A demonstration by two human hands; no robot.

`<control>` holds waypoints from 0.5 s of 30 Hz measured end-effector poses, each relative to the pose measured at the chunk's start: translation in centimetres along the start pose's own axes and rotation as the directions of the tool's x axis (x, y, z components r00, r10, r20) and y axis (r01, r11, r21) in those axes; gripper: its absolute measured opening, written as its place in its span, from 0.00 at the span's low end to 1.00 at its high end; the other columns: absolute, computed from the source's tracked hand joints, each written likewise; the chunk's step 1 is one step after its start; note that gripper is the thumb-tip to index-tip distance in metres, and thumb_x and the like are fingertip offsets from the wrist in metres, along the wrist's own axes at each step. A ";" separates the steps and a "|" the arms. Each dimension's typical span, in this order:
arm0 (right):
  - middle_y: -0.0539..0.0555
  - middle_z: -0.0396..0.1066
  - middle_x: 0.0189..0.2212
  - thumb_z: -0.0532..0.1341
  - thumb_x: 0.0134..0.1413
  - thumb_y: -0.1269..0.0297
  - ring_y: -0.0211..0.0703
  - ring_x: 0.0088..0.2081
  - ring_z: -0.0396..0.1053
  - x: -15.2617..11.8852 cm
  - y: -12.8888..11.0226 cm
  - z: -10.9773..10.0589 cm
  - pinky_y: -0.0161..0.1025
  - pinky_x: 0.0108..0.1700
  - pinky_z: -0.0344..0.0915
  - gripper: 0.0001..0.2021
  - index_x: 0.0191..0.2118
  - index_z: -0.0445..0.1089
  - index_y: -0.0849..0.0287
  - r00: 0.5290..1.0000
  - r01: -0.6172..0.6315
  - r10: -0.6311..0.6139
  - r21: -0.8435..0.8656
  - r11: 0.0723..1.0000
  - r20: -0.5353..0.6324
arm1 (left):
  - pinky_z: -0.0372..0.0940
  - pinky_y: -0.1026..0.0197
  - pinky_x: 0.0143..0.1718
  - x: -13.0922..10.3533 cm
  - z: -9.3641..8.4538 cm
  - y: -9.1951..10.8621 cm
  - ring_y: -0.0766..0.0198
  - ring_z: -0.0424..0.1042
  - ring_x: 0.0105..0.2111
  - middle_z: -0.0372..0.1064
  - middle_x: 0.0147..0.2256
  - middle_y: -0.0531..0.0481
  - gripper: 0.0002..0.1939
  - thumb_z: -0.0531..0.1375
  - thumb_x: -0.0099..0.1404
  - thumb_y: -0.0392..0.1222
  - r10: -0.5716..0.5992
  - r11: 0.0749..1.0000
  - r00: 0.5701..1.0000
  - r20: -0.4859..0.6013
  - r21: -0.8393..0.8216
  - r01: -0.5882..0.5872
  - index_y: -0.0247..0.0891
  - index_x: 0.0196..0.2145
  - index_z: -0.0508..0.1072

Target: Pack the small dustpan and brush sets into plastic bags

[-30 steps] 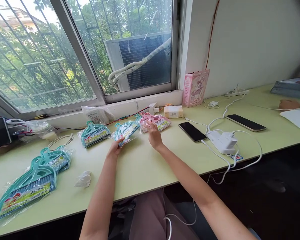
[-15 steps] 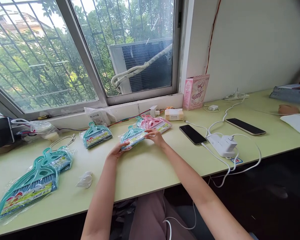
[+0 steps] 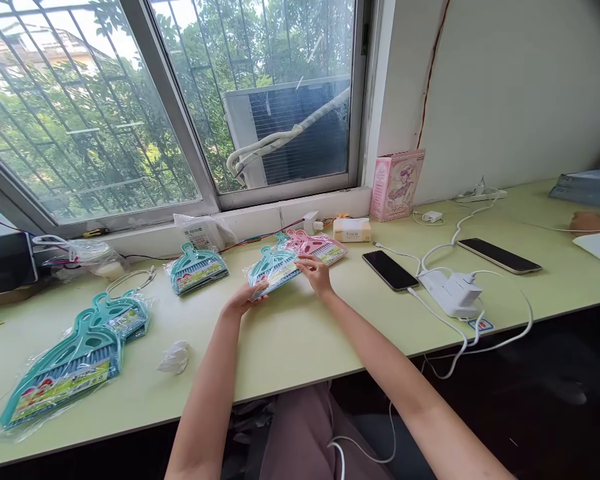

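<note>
Between my two hands is a teal dustpan-and-brush set (image 3: 275,270) in clear plastic, with blue bristles and a printed card. My left hand (image 3: 245,297) grips its lower left corner, fingers partly hidden beneath. Thumb and fingers of my right hand (image 3: 314,272) are closed on its right edge. Just behind it lie pink dustpan-and-brush sets (image 3: 323,248), with a bit of teal showing beside them. Another teal pile (image 3: 198,270) rests to the left, near the window. Larger-looking teal packs (image 3: 73,363) overlap at the desk's left front.
A crumpled white tissue (image 3: 174,358) lies left of my forearm. To the right are a phone (image 3: 390,270), a second phone (image 3: 500,255) and a white power strip (image 3: 450,293) with trailing cables. A tissue pack (image 3: 351,230) and pink box (image 3: 397,185) stand by the wall.
The view has swung slightly left, shifting everything rightward. The held set looks tilted up a little more, and my left hand's grip has moved slightly beneath it. A person's hand at far right has left view.
</note>
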State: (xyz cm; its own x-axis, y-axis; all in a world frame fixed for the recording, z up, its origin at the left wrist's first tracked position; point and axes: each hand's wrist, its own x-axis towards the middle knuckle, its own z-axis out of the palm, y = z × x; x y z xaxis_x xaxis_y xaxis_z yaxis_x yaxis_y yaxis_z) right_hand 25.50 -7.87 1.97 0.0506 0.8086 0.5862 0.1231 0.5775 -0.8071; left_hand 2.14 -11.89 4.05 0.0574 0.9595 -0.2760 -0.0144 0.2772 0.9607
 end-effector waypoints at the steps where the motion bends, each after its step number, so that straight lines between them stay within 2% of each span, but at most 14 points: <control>1: 0.54 0.75 0.46 0.62 0.55 0.57 0.45 0.44 0.72 -0.1 0.0 0.1 0.38 0.36 0.68 0.10 0.36 0.80 0.52 1.000 0.000 0.000 -0.038 0.999 -0.013 | 0.59 0.74 0.15 0.0 0.0 0.0 0.71 0.71 0.21 0.69 0.28 0.53 0.22 0.71 0.53 0.40 0.010 1.000 1.000 0.011 0.002 -0.010 0.34 0.43 0.70; 4: 0.55 0.74 0.45 0.62 0.55 0.58 0.45 0.41 0.72 -0.4 -0.1 0.2 0.41 0.41 0.68 0.10 0.32 0.80 0.54 0.997 -0.042 0.029 -0.201 0.979 -0.065 | 0.56 0.73 0.13 0.1 0.2 -0.1 0.69 0.72 0.21 0.69 0.28 0.52 0.20 0.70 0.52 0.38 0.039 0.999 0.999 0.034 -0.003 -0.039 0.34 0.41 0.69; 7: 0.57 0.72 0.45 0.62 0.55 0.59 0.41 0.31 0.70 -0.7 -0.3 0.3 0.42 0.41 0.67 0.10 0.32 0.79 0.56 0.992 -0.093 0.062 -0.311 0.946 -0.106 | 0.58 0.71 0.13 0.1 0.6 -0.2 0.69 0.71 0.20 0.72 0.32 0.49 0.21 0.70 0.51 0.38 0.096 0.995 0.994 0.059 -0.036 -0.094 0.34 0.42 0.70; 9: 0.57 0.71 0.46 0.61 0.56 0.59 0.39 0.29 0.68 -0.8 -0.5 0.2 0.42 0.40 0.67 0.10 0.35 0.79 0.57 0.990 -0.094 0.055 -0.317 0.944 -0.129 | 0.61 0.70 0.16 0.1 1.0 -0.2 0.70 0.70 0.20 0.73 0.36 0.46 0.23 0.70 0.51 0.38 0.130 0.990 0.989 0.070 -0.063 -0.126 0.34 0.45 0.71; 12: 0.58 0.70 0.47 0.61 0.56 0.61 0.41 0.32 0.69 -0.7 -0.3 0.1 0.42 0.42 0.68 0.10 0.37 0.80 0.56 0.987 -0.063 0.017 -0.292 0.954 -0.159 | 0.63 0.68 0.18 0.0 1.6 -0.2 0.71 0.69 0.20 0.74 0.38 0.45 0.25 0.70 0.51 0.37 0.134 0.988 0.989 0.067 -0.080 -0.129 0.35 0.47 0.72; 15: 0.58 0.71 0.44 0.61 0.55 0.62 0.43 0.35 0.70 -0.5 0.2 0.0 0.43 0.44 0.69 0.09 0.35 0.80 0.57 0.990 -0.062 0.030 -0.243 0.968 -0.136 | 0.66 0.67 0.21 0.0 1.8 -0.2 0.71 0.69 0.22 0.73 0.39 0.44 0.25 0.71 0.50 0.37 0.141 0.987 0.988 0.061 -0.083 -0.136 0.34 0.46 0.72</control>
State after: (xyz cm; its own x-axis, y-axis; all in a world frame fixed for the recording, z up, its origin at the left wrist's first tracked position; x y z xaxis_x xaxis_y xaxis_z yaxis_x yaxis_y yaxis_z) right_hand 25.48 -8.16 1.54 0.1886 0.8025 0.5661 0.3569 0.4810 -0.8008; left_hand 3.96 -12.08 3.95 0.1154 0.9841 -0.1353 -0.1050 0.1476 0.9835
